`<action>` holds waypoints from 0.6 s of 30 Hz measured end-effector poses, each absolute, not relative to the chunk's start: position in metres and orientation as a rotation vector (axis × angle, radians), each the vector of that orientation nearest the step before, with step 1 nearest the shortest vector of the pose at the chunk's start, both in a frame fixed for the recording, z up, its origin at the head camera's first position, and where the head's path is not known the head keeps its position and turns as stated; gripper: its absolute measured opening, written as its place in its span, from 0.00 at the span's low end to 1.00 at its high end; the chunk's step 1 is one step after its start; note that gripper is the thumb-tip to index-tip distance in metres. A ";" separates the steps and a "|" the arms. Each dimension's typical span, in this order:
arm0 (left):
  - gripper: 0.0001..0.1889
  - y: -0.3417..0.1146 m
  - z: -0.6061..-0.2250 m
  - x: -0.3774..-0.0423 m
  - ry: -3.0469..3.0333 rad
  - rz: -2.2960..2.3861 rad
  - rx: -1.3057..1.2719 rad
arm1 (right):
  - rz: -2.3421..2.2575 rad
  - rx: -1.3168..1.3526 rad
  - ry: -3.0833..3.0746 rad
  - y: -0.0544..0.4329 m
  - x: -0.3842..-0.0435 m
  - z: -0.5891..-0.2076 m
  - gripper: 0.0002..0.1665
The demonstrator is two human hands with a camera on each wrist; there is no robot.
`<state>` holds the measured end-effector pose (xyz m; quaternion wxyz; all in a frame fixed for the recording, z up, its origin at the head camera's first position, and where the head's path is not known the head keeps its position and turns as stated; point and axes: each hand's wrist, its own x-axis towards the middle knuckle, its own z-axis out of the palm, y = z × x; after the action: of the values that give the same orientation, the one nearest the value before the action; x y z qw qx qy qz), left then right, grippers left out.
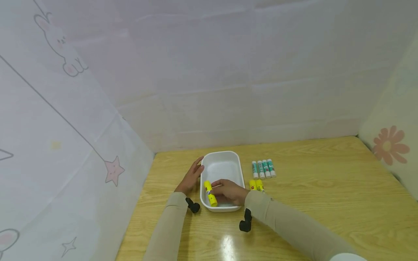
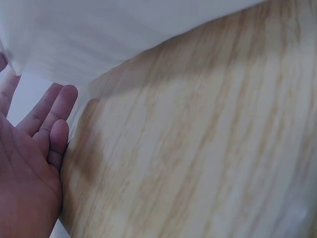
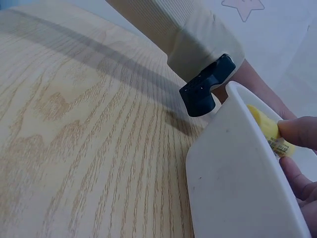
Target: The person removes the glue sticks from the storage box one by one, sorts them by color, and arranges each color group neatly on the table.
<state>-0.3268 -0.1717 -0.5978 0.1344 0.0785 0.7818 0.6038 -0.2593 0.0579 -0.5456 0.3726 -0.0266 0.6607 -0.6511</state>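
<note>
A yellow glue stick [image 1: 210,194] is pinched by my right hand [image 1: 228,191] inside the white box [image 1: 223,156], near its left wall. In the right wrist view, the thumb and a finger hold the yellow glue stick [image 3: 267,129] just behind the box wall [image 3: 237,173]. Against the outside of the box's left side rests my left hand [image 1: 191,177], its thumb at the rim. The left wrist view shows the left hand [image 2: 29,163] with its fingers fairly straight beside the box [image 2: 109,34]; some fingertips are cut off there.
Right of the box lie two yellow glue sticks [image 1: 256,185], partly hidden by the right wrist. Behind them several white-and-green glue sticks [image 1: 263,169] lie in a row. Everything stands on a wooden table [image 1: 320,174], with a pale cloth wall [image 1: 209,90] at the back.
</note>
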 end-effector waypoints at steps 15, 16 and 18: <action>0.27 -0.168 -0.601 -0.324 2.297 1.812 0.222 | -1.771 -0.070 1.613 0.058 -0.263 -0.548 0.29; 0.27 -0.169 -0.601 -0.324 2.293 1.815 0.225 | -1.775 -0.069 1.614 0.058 -0.263 -0.547 0.29; 0.27 -0.169 -0.600 -0.324 2.293 1.806 0.218 | -1.788 -0.063 1.611 0.058 -0.263 -0.546 0.29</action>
<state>-0.3240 -0.1689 -0.5997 0.1073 0.0740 0.7788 0.6135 -0.2635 0.0576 -0.5459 0.3589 -0.0245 0.6248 -0.6930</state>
